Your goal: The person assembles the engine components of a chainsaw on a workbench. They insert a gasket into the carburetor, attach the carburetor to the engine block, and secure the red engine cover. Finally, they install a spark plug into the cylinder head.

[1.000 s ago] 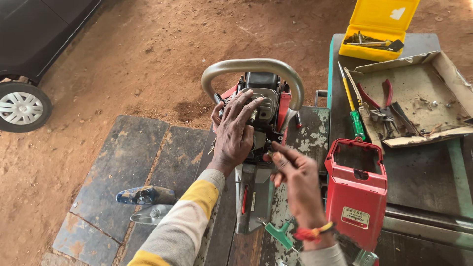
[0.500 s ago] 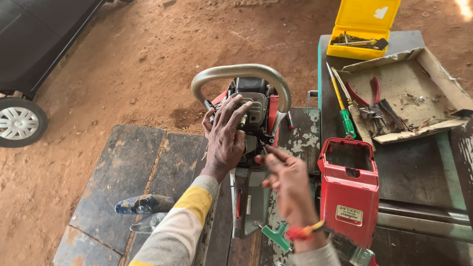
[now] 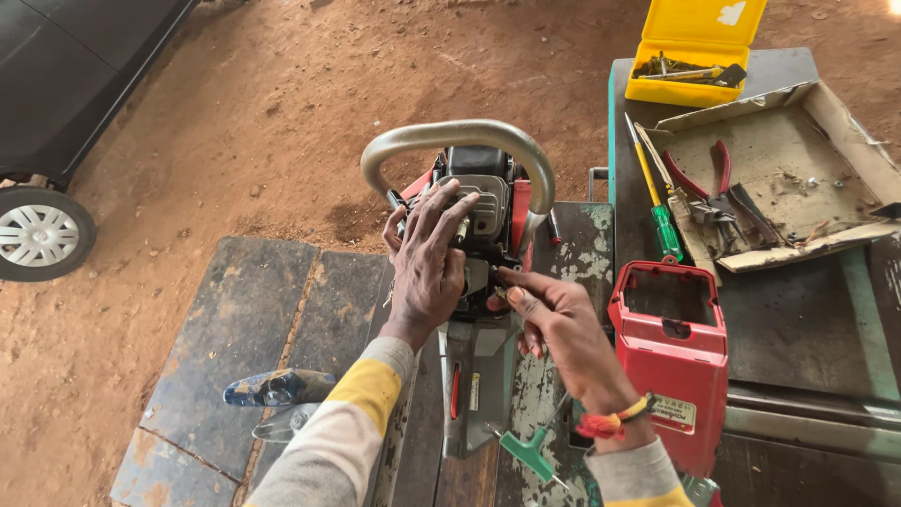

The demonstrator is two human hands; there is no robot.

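A red and black chainsaw body [image 3: 488, 202] with a curved grey handle bar [image 3: 457, 136] lies on a worn metal bench [image 3: 572, 253]. My left hand [image 3: 427, 268] rests on top of the engine, fingers spread and curled over it, holding it steady. My right hand [image 3: 558, 324] reaches in from the right, thumb and fingers pinched on a small dark piece [image 3: 497, 279] against the engine's near side. What the piece is stays unclear. A red plastic cover [image 3: 671, 371] lies just right of my right wrist.
A green T-handle key [image 3: 527, 453] lies by my right forearm. Farther right are a green-handled screwdriver [image 3: 664, 221], a cardboard tray [image 3: 817, 122] with red pliers [image 3: 709, 174], and an open yellow box [image 3: 694, 56]. A sandalled foot [image 3: 280, 387] stands left; a car wheel [image 3: 38, 235] lies beyond.
My right hand has moved up and closer, its fingertips now against the engine. My left hand stays on the chainsaw. The view has shifted slightly.
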